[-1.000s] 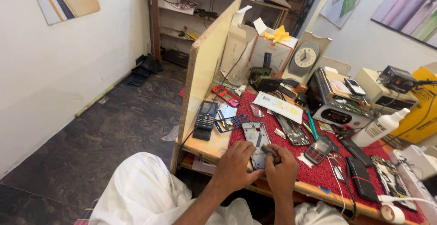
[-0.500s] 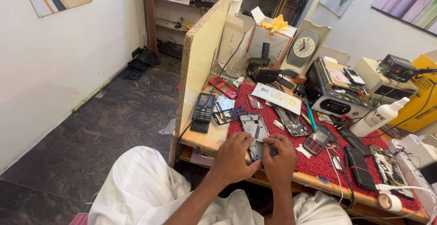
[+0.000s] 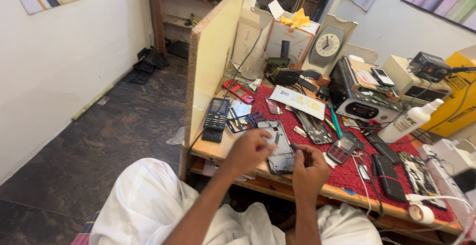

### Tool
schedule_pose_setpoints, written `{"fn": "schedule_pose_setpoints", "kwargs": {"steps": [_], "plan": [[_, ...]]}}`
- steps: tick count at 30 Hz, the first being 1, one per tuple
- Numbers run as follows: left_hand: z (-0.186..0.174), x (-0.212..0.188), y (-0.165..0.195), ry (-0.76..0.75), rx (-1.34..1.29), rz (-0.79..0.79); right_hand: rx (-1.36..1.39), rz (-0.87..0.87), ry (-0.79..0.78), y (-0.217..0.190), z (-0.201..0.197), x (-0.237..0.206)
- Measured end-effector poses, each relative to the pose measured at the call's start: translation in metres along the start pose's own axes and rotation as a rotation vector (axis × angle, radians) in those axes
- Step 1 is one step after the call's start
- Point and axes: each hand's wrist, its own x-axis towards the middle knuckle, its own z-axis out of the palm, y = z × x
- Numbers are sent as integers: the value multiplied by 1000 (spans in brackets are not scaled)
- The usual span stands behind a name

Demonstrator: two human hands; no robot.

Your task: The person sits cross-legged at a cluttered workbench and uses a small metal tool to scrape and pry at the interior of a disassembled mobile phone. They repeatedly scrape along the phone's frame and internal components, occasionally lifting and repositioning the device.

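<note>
- Tall cream board partition (image 3: 218, 51) walls the wooden bench's left edge.
- Cardboard box with yellow bow (image 3: 292, 34) stands at the back; white spray bottle (image 3: 409, 121) lies right.
- Opened grey phone frame (image 3: 278, 146) on the red mat (image 3: 347, 173): left hand (image 3: 250, 151) presses it, right hand (image 3: 310, 168) pinches its edge.
- Black keypad phone (image 3: 216, 118) lies left.

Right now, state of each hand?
Left hand: fingers curled, resting on the opened phone frame, steadying it.
Right hand: fingers pinched at the frame's right edge; whether it holds something cannot be told.
</note>
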Motion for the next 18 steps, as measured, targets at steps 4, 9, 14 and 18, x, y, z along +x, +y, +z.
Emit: {"fn": "schedule_pose_setpoints", "kwargs": {"steps": [4,9,14,18], "plan": [[-2,-2,-10,109,184,287,-41,-26,-20,0,0,1],[1,-8,-5,143,177,265,-84,-42,-76,-5,-1,0],[-2,-10,0,127,234,338,-76,-41,-82,-9,0,1],[0,-10,-4,165,162,202,-112,-49,-112,-12,0,0]]}}
